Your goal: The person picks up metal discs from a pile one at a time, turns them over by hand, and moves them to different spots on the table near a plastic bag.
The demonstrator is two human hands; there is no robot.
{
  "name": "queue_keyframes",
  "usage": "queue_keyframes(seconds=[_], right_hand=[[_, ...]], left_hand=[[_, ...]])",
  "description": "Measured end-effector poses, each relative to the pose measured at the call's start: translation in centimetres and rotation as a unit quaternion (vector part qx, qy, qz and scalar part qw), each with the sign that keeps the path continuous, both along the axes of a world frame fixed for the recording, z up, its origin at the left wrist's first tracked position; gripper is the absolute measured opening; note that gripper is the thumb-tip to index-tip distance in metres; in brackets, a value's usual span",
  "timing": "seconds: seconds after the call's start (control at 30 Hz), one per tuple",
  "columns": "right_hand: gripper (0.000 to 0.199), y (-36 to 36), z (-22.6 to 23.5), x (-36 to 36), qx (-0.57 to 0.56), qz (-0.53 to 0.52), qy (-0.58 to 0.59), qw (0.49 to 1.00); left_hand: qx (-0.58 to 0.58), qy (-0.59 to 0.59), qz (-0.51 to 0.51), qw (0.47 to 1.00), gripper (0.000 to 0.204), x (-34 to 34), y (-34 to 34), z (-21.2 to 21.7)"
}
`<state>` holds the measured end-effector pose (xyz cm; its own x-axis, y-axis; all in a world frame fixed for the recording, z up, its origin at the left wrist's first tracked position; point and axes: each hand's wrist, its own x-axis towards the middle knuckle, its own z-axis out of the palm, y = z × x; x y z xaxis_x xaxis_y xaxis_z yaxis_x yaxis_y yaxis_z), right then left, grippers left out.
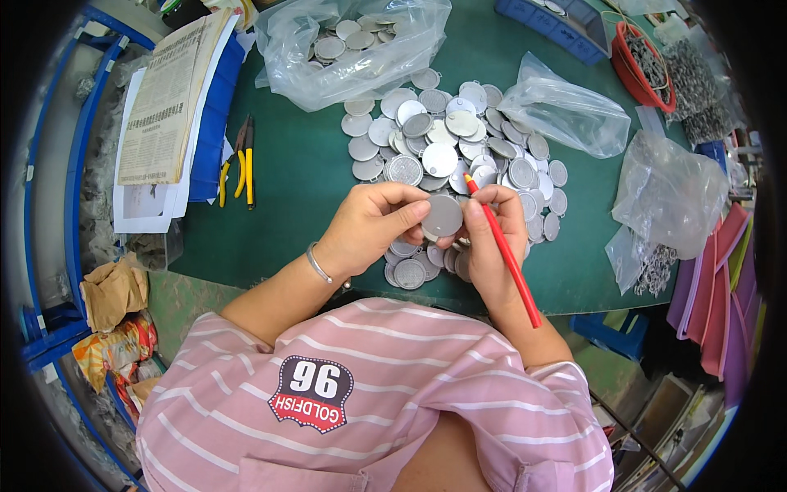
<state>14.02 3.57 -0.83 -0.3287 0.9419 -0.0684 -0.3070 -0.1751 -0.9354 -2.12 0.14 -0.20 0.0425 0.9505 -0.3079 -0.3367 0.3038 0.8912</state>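
Note:
Between my two hands is a round grey metal disc (pixel 443 216), its flat face turned up. My left hand (pixel 373 223) pinches the disc's left edge between thumb and fingers. At its right edge, my right hand (pixel 494 238) steadies the disc with the fingertips and also holds a red pencil (pixel 510 261), its tip pointing away from me. Just beyond and beneath my hands spreads a loose heap of similar metal discs (pixel 439 159), several with small loops on their rims. Some discs under my hands are partly hidden.
A clear plastic bag (pixel 299 74) of discs lies at the back, another clear bag (pixel 566 115) right of the heap. Yellow-handled pliers (pixel 243 168) rest on the green table (pixel 287 176). A blue tray (pixel 566 31) and red basket (pixel 662 92) stand at the far right.

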Motion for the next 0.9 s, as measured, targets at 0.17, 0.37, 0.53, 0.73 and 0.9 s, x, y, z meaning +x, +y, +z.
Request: queue_keyframes(seconds=[0.17, 0.37, 0.53, 0.73, 0.9], right_hand=[[0.019, 0.7, -0.3, 0.3, 0.034, -0.018, 0.014, 0.999], [0.018, 0.3, 0.1, 0.3, 0.036, -0.017, -0.015, 0.999], [0.016, 0.4, -0.2, 0.3, 0.037, -0.005, -0.020, 0.999], [0.013, 0.4, -0.4, 0.1, 0.015, 0.025, 0.008, 1.000], [0.020, 0.0, -0.2, -1.1, 0.134, 0.041, -0.100, 0.985]], left_hand=[[0.003, -0.060, 0.088, 0.994, 0.020, -1.0, 0.5, 1.1], [0.134, 0.123, 0.183, 0.966, 0.025, -6.7, 4.0, 4.5], [0.147, 0.575, -0.156, 0.789, 0.027, -6.5, -0.6, 0.9], [0.083, 0.504, -0.143, 0.848, 0.023, -5.1, -1.6, -0.4], [0.146, 0.357, -0.051, 0.921, 0.017, -2.9, -0.4, 0.7]])
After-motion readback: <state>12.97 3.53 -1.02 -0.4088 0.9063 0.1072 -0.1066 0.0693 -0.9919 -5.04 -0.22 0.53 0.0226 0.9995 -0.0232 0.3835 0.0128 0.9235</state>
